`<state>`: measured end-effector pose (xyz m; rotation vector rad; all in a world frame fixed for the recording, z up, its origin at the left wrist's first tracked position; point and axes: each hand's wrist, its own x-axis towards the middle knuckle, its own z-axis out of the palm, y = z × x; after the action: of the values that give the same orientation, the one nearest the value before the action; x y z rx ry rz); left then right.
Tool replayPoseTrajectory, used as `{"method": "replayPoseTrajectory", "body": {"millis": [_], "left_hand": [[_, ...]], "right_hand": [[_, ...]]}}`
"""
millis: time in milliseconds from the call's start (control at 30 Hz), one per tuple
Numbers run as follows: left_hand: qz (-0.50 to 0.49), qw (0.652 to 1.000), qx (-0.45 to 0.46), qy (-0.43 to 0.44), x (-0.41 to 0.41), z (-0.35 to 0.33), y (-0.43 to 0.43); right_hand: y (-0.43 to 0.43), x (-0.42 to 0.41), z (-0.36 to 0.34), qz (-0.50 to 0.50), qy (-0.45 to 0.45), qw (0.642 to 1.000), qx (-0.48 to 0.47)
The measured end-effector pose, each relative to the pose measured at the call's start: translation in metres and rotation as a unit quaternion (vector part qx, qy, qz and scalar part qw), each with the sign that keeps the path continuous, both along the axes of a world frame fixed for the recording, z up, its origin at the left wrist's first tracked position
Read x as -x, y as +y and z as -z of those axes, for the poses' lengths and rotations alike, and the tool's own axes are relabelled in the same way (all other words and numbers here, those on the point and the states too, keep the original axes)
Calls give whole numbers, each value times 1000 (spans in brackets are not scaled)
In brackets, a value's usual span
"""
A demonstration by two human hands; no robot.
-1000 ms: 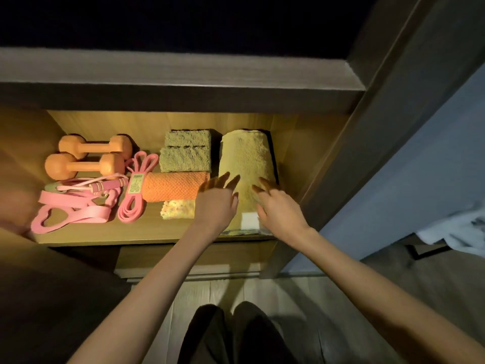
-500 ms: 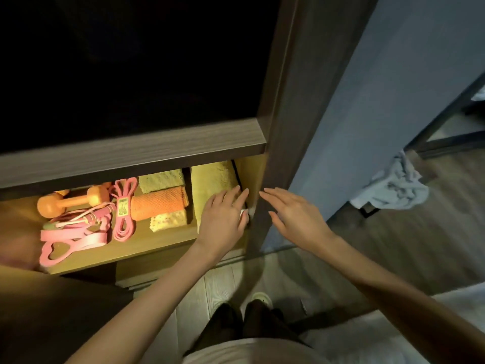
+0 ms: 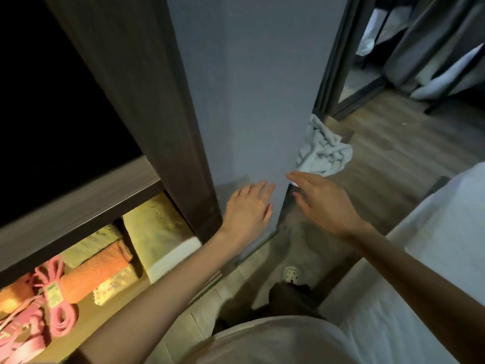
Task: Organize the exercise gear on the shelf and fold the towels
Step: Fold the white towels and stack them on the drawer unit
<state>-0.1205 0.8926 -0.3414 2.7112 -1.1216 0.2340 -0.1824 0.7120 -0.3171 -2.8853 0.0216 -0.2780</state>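
My left hand point(image 3: 249, 208) and my right hand point(image 3: 321, 199) hover with straight fingers in front of the grey wall, both holding nothing. A crumpled pale towel point(image 3: 324, 152) lies on the wooden floor just beyond my right fingertips. At lower left the lit shelf point(image 3: 102, 313) holds a folded yellow towel point(image 3: 160, 232), an orange rolled towel point(image 3: 97, 271), a green folded towel point(image 3: 91, 245), a small patterned cloth point(image 3: 115, 286), pink resistance bands point(image 3: 56, 300) and part of an orange dumbbell point(image 3: 10, 295).
A dark wooden cabinet post point(image 3: 162, 122) stands between the shelf and the grey wall point(image 3: 249, 88). A white bed edge point(image 3: 430, 245) runs along the right. A doorway with dark curtains point(image 3: 425, 43) opens at the upper right. My legs and a slipper point(image 3: 291, 274) show below.
Both hands have left the yellow towel on the shelf and swung right, past the cabinet post, toward the crumpled towel on the floor. The view has turned right with them.
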Motion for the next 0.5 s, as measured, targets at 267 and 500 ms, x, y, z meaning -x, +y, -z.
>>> {"method": "replayPoseTrajectory", "body": {"millis": [267,500], "left_hand": [[11,999,-2,41,-54,16,-138],[-31,994,-28,99,-87,16,-249]], "right_hand": [[-140,-49,27,35,98,994,-30],[-265,-108,23,12,137,990,-16]]}}
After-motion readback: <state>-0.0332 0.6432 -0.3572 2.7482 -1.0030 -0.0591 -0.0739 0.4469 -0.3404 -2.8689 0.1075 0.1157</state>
